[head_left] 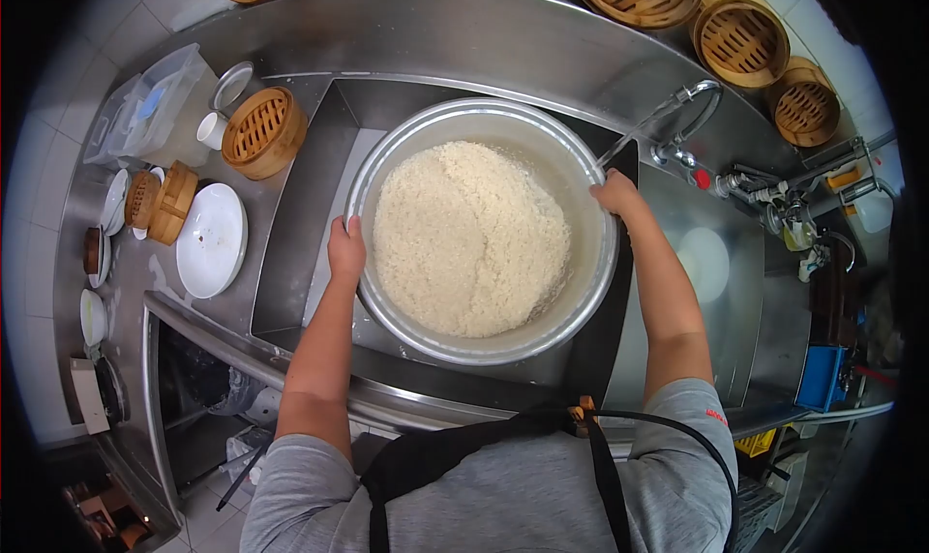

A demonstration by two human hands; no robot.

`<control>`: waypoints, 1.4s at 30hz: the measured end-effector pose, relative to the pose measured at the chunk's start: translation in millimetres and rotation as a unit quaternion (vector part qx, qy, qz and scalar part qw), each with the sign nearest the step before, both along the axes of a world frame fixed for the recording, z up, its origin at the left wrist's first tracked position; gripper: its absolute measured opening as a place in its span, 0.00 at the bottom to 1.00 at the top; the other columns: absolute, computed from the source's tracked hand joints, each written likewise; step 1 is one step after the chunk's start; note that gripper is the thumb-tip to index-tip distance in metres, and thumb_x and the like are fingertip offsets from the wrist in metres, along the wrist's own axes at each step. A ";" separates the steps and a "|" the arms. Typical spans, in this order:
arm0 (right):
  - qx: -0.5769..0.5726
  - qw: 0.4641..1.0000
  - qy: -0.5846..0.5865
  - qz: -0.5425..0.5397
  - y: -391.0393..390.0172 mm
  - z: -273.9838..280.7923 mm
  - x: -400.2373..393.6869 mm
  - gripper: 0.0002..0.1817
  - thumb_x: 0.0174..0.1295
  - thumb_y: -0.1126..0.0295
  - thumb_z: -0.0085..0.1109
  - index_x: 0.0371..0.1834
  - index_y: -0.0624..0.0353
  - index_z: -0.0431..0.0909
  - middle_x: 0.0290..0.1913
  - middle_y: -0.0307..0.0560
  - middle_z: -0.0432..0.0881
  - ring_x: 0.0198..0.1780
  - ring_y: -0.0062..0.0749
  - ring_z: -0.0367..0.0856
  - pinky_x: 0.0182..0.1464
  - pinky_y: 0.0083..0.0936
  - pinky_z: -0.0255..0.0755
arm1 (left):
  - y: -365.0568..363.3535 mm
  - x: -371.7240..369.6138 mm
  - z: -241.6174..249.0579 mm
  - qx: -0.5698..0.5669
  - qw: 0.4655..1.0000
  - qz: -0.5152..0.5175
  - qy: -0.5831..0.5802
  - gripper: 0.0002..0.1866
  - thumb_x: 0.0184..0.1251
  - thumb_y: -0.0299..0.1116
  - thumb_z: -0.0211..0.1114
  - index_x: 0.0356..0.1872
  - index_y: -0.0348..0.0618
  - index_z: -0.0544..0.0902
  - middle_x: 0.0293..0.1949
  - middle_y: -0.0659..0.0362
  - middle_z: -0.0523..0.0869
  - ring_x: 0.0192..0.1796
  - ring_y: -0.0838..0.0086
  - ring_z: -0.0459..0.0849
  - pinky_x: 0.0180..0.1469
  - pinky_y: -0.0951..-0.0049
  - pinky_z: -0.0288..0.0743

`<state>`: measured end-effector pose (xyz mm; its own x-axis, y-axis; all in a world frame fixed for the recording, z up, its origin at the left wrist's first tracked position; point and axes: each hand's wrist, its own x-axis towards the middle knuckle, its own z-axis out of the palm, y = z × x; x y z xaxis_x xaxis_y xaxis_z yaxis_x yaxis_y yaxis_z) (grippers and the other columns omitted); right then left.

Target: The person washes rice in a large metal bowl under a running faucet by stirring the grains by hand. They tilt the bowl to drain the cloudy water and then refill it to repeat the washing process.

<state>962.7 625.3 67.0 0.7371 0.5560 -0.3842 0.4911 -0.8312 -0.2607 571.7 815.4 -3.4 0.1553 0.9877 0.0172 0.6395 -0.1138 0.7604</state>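
Observation:
A large round metal pot [597, 280] full of pale rice grains [474, 239] is over the steel sink [300, 214]. My left hand [346, 250] grips the pot's left rim, its fingers mostly hidden against the outer wall. On the upper right side, my right hand [615, 193] holds the rim, with fingers curled at the edge. Close to that hand, the faucet spout [644, 132] reaches toward the pot's rim. The rice is heaped, with a shallow groove running through its middle.
Left of the sink are a white oval plate [212, 240], bamboo steamers [263, 133], a white cup [212, 130] and clear plastic containers [169, 103]. More steamers [740, 42] line the back ledge. A second basin [702, 263] is on the right, with a blue container [821, 379] beyond it.

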 end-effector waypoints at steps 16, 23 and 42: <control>0.473 0.862 0.101 -0.152 21.1 -63.9 11.2 0.08 0.49 0.74 0.52 0.34 0.62 0.72 0.29 0.47 0.76 0.27 0.33 0.75 0.31 0.25 0.70 | -15.5 -2.8 -24.6 -0.057 0.991 -0.018 -0.119 0.19 0.63 0.39 0.48 0.44 0.31 0.70 0.37 0.49 0.77 0.39 0.66 0.75 0.44 0.72 0.67; 0.563 0.695 0.339 -0.292 34.3 -19.4 -27.7 0.10 0.55 0.74 0.47 0.41 0.61 0.71 0.30 0.41 0.76 0.29 0.23 0.76 0.28 0.20 0.71 | -18.6 3.2 -15.1 -0.055 0.992 -0.041 -0.110 0.17 0.64 0.39 0.47 0.40 0.32 0.70 0.33 0.51 0.77 0.36 0.69 0.74 0.42 0.71 0.67; 0.611 0.489 0.509 -0.359 29.3 -6.5 -2.9 0.05 0.57 0.71 0.44 0.25 0.58 0.67 0.18 0.40 0.67 0.21 0.26 0.68 0.23 0.19 0.66 | -16.1 4.3 -14.5 -0.032 0.998 -0.029 -0.042 0.21 0.63 0.42 0.47 0.45 0.30 0.68 0.38 0.43 0.77 0.43 0.55 0.76 0.46 0.66 0.67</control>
